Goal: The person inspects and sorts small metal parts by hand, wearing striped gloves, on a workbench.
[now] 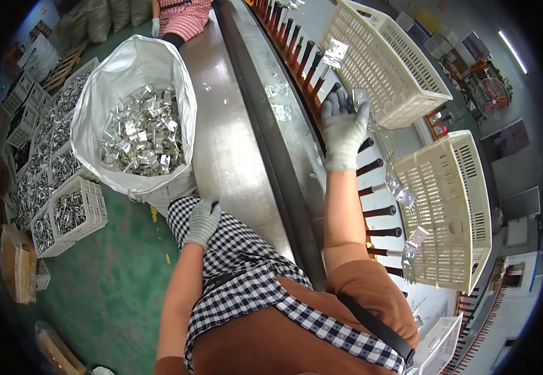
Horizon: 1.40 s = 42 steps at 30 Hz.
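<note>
My right hand (344, 128), in a pale glove with dark fingertips, reaches up over the row of black-tipped pegs. Its thumb and fingers close at a small shiny metal bracket (359, 96); the fingers partly hide where they touch it. My left hand (202, 222), gloved as well, lies with fingers loosely extended on the black-and-white checked apron (228, 250) over my leg. Beyond it stands a large white sack (87, 134) holding a heap of small metal brackets (146, 134). More bent brackets (403, 190) hang along the far side of the pegs (309, 56).
A long metal ledge (234, 144) runs between the sack and the pegs. Cream plastic crates (403, 69) line the right side. At left, crates (87, 212) full of metal parts stand on the green floor. A person in a red checked apron (185, 22) is at the far end.
</note>
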Tool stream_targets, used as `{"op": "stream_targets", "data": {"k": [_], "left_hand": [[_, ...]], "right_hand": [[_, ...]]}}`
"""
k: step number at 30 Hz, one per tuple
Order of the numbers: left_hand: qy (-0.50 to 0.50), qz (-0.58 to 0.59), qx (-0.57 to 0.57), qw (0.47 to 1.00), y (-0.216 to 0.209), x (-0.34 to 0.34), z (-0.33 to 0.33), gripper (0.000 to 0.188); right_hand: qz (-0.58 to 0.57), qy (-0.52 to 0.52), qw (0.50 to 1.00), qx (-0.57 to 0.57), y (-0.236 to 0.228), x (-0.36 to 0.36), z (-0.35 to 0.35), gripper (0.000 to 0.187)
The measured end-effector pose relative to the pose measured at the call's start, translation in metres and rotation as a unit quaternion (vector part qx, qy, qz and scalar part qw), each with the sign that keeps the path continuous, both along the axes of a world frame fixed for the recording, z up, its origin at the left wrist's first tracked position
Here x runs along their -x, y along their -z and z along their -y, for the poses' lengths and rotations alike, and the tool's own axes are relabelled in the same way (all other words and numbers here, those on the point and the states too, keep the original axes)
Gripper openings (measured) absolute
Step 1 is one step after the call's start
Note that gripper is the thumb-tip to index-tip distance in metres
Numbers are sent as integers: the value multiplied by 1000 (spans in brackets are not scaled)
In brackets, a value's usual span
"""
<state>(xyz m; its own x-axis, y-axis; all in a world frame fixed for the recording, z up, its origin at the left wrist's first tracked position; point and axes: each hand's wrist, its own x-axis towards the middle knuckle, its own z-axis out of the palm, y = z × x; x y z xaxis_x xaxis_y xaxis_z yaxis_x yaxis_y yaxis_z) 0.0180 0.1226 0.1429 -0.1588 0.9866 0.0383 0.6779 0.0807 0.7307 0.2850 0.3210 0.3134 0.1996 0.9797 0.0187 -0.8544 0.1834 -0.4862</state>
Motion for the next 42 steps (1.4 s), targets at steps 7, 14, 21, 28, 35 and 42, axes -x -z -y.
{"op": "stream_targets", "data": {"k": [7, 14, 21, 28, 35, 42], "left_hand": [[1, 24, 15, 1000, -1, -1, 2, 28], [2, 18, 30, 999, -12, -5, -1, 29], [-18, 42, -19, 999, -4, -5, 3, 23], [1, 29, -4, 1000, 5, 5, 2, 27], [8, 42, -5, 999, -8, 0, -1, 25], [9, 37, 6, 999, -4, 1, 0, 25]], "right_hand": [[220, 96, 933, -268, -111, 63, -2, 36], [604, 234, 595, -475, -47, 193, -19, 23], [675, -394, 569, -257, 75, 176, 64, 42], [171, -272, 945, 64, 86, 74, 77, 49], [50, 39, 986, -152, 30, 16, 66, 51], [-110, 29, 992, -61, -2, 10, 47, 66]]}}
